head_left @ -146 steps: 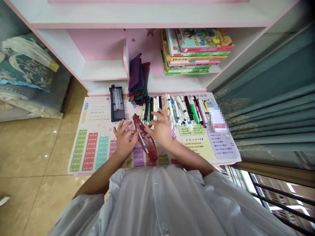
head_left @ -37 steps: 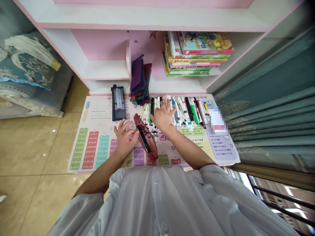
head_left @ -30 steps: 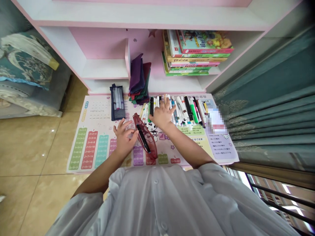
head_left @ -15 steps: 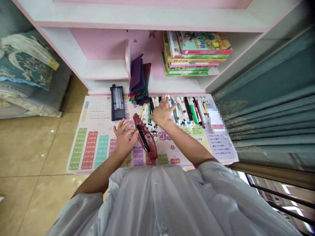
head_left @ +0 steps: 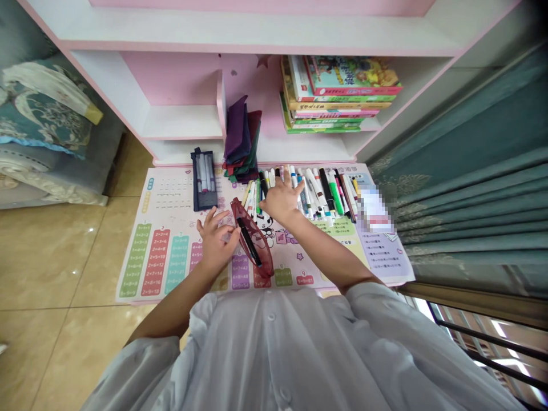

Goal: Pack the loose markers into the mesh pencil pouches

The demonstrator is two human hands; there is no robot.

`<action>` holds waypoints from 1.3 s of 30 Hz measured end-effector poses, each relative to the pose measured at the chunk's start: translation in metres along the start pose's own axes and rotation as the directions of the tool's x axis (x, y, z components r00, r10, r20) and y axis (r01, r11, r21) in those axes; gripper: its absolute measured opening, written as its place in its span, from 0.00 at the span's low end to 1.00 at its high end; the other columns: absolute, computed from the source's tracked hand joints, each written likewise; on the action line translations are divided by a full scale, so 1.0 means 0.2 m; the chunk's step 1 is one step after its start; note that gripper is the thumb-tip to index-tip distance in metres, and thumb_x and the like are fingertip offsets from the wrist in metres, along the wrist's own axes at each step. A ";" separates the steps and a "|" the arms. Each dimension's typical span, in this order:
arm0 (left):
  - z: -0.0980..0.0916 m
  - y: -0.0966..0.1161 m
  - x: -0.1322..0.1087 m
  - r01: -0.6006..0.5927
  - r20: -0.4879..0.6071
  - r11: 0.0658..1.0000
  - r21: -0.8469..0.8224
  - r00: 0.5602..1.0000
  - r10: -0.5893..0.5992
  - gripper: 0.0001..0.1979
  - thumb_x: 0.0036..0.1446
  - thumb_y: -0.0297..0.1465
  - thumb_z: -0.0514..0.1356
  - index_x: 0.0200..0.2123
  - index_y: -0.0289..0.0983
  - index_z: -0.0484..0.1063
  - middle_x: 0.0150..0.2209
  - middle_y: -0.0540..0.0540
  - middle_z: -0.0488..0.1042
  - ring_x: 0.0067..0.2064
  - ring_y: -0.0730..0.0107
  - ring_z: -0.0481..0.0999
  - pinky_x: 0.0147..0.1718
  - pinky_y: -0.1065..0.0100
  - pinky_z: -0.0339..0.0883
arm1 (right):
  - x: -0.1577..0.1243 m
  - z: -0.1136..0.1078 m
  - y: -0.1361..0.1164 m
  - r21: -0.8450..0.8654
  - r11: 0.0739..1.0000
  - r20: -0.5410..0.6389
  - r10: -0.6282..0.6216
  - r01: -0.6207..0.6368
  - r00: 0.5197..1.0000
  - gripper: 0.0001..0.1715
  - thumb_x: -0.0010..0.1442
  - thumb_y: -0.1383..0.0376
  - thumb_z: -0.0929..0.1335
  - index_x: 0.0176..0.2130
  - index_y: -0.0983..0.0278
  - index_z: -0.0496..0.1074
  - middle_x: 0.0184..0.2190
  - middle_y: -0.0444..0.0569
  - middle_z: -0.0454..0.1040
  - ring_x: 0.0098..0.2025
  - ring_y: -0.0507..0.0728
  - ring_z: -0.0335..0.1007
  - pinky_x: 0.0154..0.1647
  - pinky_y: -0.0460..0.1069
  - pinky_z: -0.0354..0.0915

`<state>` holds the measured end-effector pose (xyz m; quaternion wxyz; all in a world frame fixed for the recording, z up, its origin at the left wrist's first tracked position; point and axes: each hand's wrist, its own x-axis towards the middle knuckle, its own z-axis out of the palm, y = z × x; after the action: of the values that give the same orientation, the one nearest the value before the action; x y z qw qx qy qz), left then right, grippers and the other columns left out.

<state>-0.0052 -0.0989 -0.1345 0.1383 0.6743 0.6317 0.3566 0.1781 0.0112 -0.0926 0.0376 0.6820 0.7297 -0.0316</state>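
My left hand [head_left: 215, 241] pinches the left edge of a red see-through pencil pouch [head_left: 259, 254] lying on a printed desk mat [head_left: 166, 251], holding its mouth open. One black marker [head_left: 249, 242] lies inside the pouch. My right hand [head_left: 280, 198] rests on the left part of a row of markers and pens [head_left: 325, 191] laid side by side. Its fingers curl over them, and a tilted black marker [head_left: 262, 184] sits under the thumb side.
A dark blue case with grey markers [head_left: 204, 178] lies at the back left of the mat. Folded fabric pouches [head_left: 241, 137] lean in the pink shelf unit [head_left: 180, 80], beside stacked books [head_left: 338, 91]. A green curtain [head_left: 471, 188] hangs at right, bedding [head_left: 43, 114] at left.
A black marker now lies in the pouch where a lighter pen lay before. My right hand reached back to the marker row and drew slightly left, tilting a black marker. My left hand stayed put.
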 end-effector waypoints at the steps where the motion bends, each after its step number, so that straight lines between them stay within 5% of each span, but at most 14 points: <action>1: 0.00 0.00 0.00 0.002 0.000 1.000 0.001 1.000 -0.002 0.14 0.59 0.37 0.61 0.22 0.40 0.71 0.54 0.46 0.76 0.68 0.48 0.61 0.65 0.37 0.41 | 0.00 0.00 0.01 0.021 1.000 -0.013 0.009 -0.009 1.000 0.23 0.57 0.58 0.66 0.46 0.69 0.80 0.67 0.62 0.60 0.73 0.76 0.37 0.64 0.80 0.42; 9: 0.00 0.01 0.00 -0.005 -0.016 1.000 -0.006 1.000 0.005 0.15 0.60 0.38 0.60 0.22 0.41 0.71 0.54 0.45 0.76 0.67 0.49 0.62 0.66 0.38 0.40 | -0.16 -0.03 0.09 0.246 0.969 -0.202 0.042 0.009 0.978 0.13 0.52 0.62 0.66 0.31 0.66 0.79 0.69 0.56 0.59 0.71 0.75 0.45 0.63 0.80 0.47; 17: 0.00 0.01 0.00 0.007 -0.012 1.000 0.014 1.000 -0.007 0.14 0.60 0.38 0.60 0.23 0.41 0.73 0.54 0.45 0.76 0.68 0.49 0.61 0.65 0.38 0.41 | -0.47 -0.13 0.03 0.326 0.923 -0.212 -0.142 0.206 0.967 0.10 0.51 0.62 0.69 0.24 0.63 0.77 0.65 0.54 0.66 0.70 0.76 0.49 0.64 0.75 0.47; 25: -0.01 0.01 0.00 0.029 0.020 1.000 0.003 0.999 -0.029 0.14 0.61 0.39 0.60 0.24 0.41 0.73 0.56 0.45 0.75 0.68 0.47 0.60 0.66 0.38 0.39 | -0.60 -0.09 -0.03 0.335 0.894 -0.170 -0.254 0.299 0.952 0.09 0.51 0.63 0.68 0.26 0.63 0.79 0.65 0.55 0.67 0.70 0.76 0.50 0.65 0.76 0.45; 39: 0.00 0.01 0.00 0.000 -0.012 1.000 0.010 1.000 0.000 0.15 0.60 0.38 0.60 0.22 0.41 0.72 0.54 0.45 0.76 0.67 0.49 0.62 0.65 0.38 0.42 | -0.57 0.03 -0.08 0.229 0.929 -0.001 -0.298 0.290 0.955 0.16 0.56 0.60 0.68 0.39 0.64 0.82 0.68 0.58 0.60 0.72 0.76 0.43 0.66 0.78 0.42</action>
<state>-0.0035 -0.0989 -0.1337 0.1314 0.6730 0.6342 0.3574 0.1701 -0.1045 -0.0871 -0.0332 0.5643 0.8144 -0.1315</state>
